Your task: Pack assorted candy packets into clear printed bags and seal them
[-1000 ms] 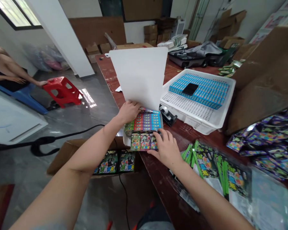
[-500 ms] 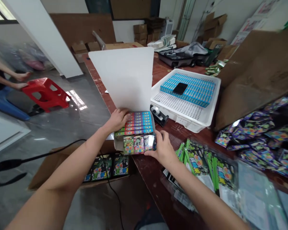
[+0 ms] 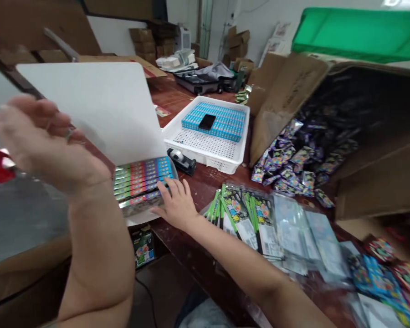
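Note:
A white display box (image 3: 138, 218) with its tall lid (image 3: 99, 105) standing upright sits at the table's near left edge, filled with rows of colourful packs (image 3: 141, 175). My right hand (image 3: 176, 202) lies flat against the box's right front corner, fingers stretched out on the packs. My left hand (image 3: 44, 141) is raised in the air to the left of the lid, blurred, fingers loosely spread, with nothing in it that I can see.
A white perforated tray (image 3: 208, 148) holds blue packs and a black phone (image 3: 207, 121). A tape dispenser (image 3: 181, 160) sits by the box. Green bagged packs (image 3: 246, 214) lie to the right. A tipped cardboard carton (image 3: 362, 136) spills purple packets (image 3: 294, 164).
My left hand let go of the box's back left corner and rose into the air. The view swung right. My right hand stays on the box front.

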`<state>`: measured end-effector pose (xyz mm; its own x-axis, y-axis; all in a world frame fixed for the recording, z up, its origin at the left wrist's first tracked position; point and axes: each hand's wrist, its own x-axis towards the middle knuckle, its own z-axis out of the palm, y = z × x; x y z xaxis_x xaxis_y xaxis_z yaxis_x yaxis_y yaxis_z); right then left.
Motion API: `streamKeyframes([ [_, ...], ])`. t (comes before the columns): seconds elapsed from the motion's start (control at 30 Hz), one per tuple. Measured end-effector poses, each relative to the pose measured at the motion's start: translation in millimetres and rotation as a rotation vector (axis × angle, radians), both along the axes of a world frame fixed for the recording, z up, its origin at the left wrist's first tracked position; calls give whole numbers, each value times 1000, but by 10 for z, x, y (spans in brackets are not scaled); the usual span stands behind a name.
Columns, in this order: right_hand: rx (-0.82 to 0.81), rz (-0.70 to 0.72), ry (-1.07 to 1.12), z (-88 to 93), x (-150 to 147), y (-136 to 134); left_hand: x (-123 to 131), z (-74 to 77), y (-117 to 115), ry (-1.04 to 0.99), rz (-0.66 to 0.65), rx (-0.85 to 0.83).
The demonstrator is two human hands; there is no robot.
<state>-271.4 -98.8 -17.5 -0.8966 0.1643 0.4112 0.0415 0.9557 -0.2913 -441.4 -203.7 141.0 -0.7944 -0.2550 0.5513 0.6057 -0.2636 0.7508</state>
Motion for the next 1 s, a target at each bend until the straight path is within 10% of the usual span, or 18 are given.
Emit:
streamKeyframes([
  [0.1,-11,-141,17,202,536,270,611,-69,618,194,-127,45],
  [0.3,13,-476,-283,131,2504,794,1581,-856,1272,-57,-740,-580],
  [0.43,51,-608,-404,-126,3427,874,2070,-786,1798,-76,-764,-448],
  [0.77,115,-317,-275,-315,3601,1086,3782,-288,2903,358,-1490,-628],
  [1.0,-5,-654,-4,-185,3709,1231,4107,0,2310,822,-1717,-768],
])
